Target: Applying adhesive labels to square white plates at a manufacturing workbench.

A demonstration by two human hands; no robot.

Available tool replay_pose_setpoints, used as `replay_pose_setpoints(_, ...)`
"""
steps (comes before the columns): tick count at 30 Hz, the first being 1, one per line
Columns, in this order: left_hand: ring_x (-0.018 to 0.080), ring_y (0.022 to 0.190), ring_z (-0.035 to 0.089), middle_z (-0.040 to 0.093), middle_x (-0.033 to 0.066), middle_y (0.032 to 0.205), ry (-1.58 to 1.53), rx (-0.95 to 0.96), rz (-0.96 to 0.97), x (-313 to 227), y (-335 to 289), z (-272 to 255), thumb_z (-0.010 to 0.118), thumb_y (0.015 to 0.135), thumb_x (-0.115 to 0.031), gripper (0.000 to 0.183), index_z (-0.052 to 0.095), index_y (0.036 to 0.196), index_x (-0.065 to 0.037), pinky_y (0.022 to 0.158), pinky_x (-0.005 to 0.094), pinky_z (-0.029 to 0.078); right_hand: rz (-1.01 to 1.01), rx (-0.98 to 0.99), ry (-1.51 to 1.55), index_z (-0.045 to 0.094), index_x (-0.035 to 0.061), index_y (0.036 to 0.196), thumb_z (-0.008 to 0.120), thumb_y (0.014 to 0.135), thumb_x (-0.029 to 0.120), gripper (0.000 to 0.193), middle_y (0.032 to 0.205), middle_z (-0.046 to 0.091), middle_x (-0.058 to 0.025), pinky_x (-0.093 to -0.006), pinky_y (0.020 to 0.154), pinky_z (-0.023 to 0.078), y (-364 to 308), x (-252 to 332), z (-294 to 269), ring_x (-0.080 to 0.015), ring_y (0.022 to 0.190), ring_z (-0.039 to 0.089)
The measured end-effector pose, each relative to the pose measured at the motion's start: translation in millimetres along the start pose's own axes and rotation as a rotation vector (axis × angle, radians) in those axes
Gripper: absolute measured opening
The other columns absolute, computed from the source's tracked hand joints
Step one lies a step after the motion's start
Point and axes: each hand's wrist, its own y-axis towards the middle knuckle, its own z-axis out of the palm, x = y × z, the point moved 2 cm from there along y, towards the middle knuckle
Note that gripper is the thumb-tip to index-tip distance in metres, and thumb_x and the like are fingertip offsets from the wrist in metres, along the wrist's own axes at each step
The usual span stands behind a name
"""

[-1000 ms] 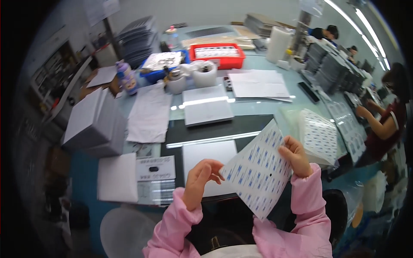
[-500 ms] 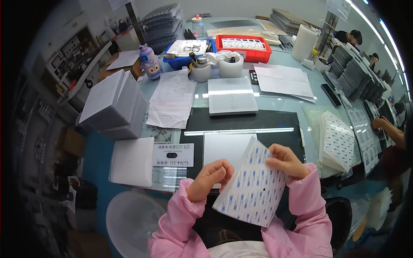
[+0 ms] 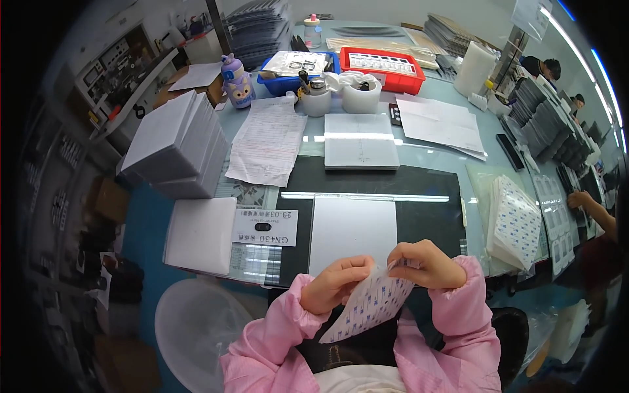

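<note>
My left hand [image 3: 337, 283] and my right hand [image 3: 429, 263] both pinch the upper edge of a white sheet patterned with small blue marks [image 3: 370, 304]. The sheet hangs bowed over my lap, just off the desk's front edge. Near my right fingers its top corner is folded over, and those fingertips partly hide it. Beyond my hands a plain white sheet or thin stack [image 3: 354, 226] lies on the black mat [image 3: 429, 223]. Left of the mat are a printed card [image 3: 285, 219] and a low white stack [image 3: 200, 236].
Tall white stacks [image 3: 164, 147] stand at the left. Behind the mat sits a translucent stack [image 3: 360, 141]. More blue-marked sheets [image 3: 514, 223] lie at the right. Blue [image 3: 282, 85] and red [image 3: 386, 82] bins stand farther back. A white bin [image 3: 190, 334] is below left. Another person's arm [image 3: 593, 213] reaches in at right.
My left hand has come up to the sheet and now grips its upper edge. My right hand has shifted slightly left and lower; the sheet has gone from nearly flat to bowed.
</note>
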Motion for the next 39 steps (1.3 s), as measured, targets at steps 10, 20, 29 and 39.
replay_pose_setpoints(10,-0.0002,0.061,0.043,0.051,-0.006,0.077,0.231,-0.175,0.138,-1.5,-1.4,16.2,0.051,0.1,-0.024,0.014,0.055,0.098,-0.01,0.053,0.0168,0.033,-0.251,-0.158,-0.294,0.065,0.0063,0.109,0.077,0.075,0.002,0.037,0.101,0.061,-0.0094,-0.0331,0.072,0.051,12.1,49.6,-4.9,-0.0258,0.089,0.062)
replay_pose_setpoints(20,-0.0008,0.059,0.039,0.049,-0.0081,0.076,0.206,-0.155,0.157,10.6,8.0,11.4,0.05,0.101,-0.025,0.016,0.057,0.099,-0.01,0.053,0.0162,0.03,-0.333,-0.126,-0.588,0.062,0.0089,0.092,0.074,0.075,0.009,0.021,0.095,0.06,-0.0036,-0.0338,0.071,0.048,14.2,62.2,-1.5,-0.0222,0.084,0.059)
replay_pose_setpoints(29,0.001,0.068,0.05,0.058,-0.0043,0.084,0.062,-0.186,0.068,7.1,10.4,17.4,0.051,0.1,-0.022,0.017,0.059,0.104,-0.008,0.059,0.0175,0.038,-0.331,-0.114,-0.591,0.063,0.0092,0.096,0.075,0.076,0.008,0.024,0.094,0.06,-0.0059,-0.0335,0.071,0.048,15.3,65.3,-3.1,-0.0237,0.083,0.059)
replay_pose_setpoints(39,0.0112,0.089,0.062,0.064,0.0063,0.107,-0.282,-0.034,0.002,10.3,9.7,18.2,0.041,0.106,-0.025,0.03,0.057,0.116,-0.003,0.078,0.0257,0.049,-0.363,-0.157,-0.62,0.071,0.009,0.098,0.078,0.072,0.008,0.027,0.093,0.061,-0.006,-0.0328,0.07,0.047,15.8,58.7,-7.8,-0.024,0.08,0.059)
